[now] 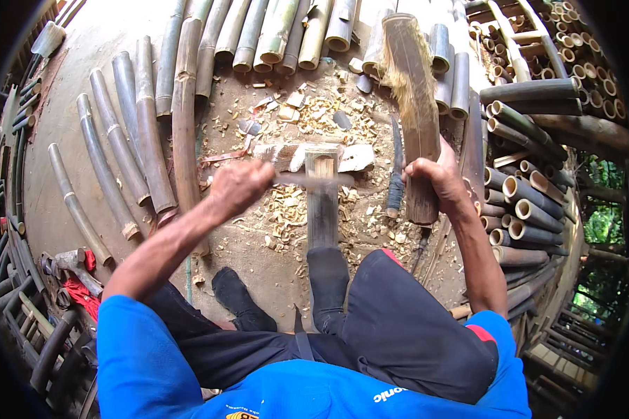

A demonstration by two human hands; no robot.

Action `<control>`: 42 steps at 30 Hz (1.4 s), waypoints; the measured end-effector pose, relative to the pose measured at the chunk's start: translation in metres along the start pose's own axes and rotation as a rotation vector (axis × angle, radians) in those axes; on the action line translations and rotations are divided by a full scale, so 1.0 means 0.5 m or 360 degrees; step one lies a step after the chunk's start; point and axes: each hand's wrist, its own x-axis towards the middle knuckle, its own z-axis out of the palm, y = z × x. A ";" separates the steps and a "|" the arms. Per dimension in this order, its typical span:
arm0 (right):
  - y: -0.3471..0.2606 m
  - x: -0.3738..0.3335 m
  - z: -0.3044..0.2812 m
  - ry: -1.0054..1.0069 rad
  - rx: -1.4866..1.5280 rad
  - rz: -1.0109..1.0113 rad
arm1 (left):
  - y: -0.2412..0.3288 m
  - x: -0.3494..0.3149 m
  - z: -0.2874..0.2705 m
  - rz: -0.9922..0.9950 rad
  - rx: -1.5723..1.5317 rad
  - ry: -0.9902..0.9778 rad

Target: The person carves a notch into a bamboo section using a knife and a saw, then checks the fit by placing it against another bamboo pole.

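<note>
My left hand is closed around the end of a thin blade, which is smeared by motion and points right. It crosses the upper end of a grey split bamboo piece, where a pale patch is cut into the surface. That piece rests against a short whitish log, its near end at my dark-socked foot. My right hand grips a thick, dark wooden mallet low down, upright, its far end frayed into pale fibres. A knife with a blue-wrapped handle lies left of the mallet.
Wood chips litter the ground around the log. Long bamboo poles lie at the left, more cut poles at the far side. Stacked bamboo tubes rise at the right. A red cloth lies at the left.
</note>
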 end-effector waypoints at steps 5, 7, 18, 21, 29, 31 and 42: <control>0.033 -0.024 -0.011 0.0076 -0.0146 0.0086 | 0.092 -0.040 -0.041 -0.0218 -0.0384 0.0048; 0.044 -0.018 -0.012 0.0059 -0.0182 0.0030 | 0.084 -0.040 -0.037 -0.0371 -0.0452 -0.0160; 0.051 -0.012 0.004 -0.0209 -0.0976 -0.0237 | 0.064 -0.044 -0.057 -0.0353 -0.0428 -0.0281; 0.028 -0.019 0.021 -0.0275 -0.1196 -0.0286 | 0.061 -0.045 -0.050 -0.0345 -0.0432 -0.0227; 0.043 0.014 0.024 -0.0901 -0.1993 -0.1712 | 0.042 -0.019 -0.057 -0.0314 -0.0434 -0.0457; 0.104 0.100 -0.034 -0.1018 -0.2384 -0.1440 | 0.056 0.000 -0.059 -0.0317 -0.0466 -0.0438; 0.082 0.080 0.021 -0.1035 -0.2434 -0.1175 | 0.056 -0.031 -0.031 -0.0359 -0.0239 -0.0305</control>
